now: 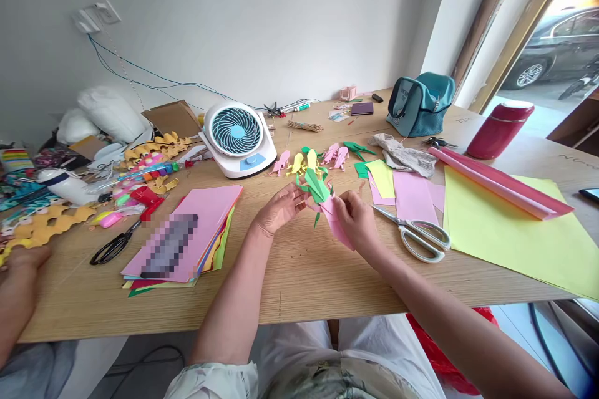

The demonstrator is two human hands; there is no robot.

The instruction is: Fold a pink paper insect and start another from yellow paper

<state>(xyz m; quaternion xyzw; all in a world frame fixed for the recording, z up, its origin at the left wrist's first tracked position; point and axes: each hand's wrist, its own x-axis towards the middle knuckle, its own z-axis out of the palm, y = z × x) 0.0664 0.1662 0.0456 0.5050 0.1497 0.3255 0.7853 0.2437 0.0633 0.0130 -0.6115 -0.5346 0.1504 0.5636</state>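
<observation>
One right hand (354, 215) pinching pink folded paper (336, 221), left hand (283, 207) loosely curled, whether gripping unclear, a green paper figure (317, 186) between them above the wooden table (299, 283), scissors (408, 224) to the right, small folded figures (312, 159) behind.

Person is wearing pale top (341, 386), front looking grey-green, with darker green-brown print (327, 366) spreading across it, details blurring. Left sleeve (210, 380) is showing off-white with small dark marks, cloth bunching in soft folds, hem ending near elbow. White trousers (388, 343) are covering both thighs, fabric creasing lightly. Both forearms (236, 305) are showing bare, as are left hand (283, 209) and right hand (353, 218).
</observation>
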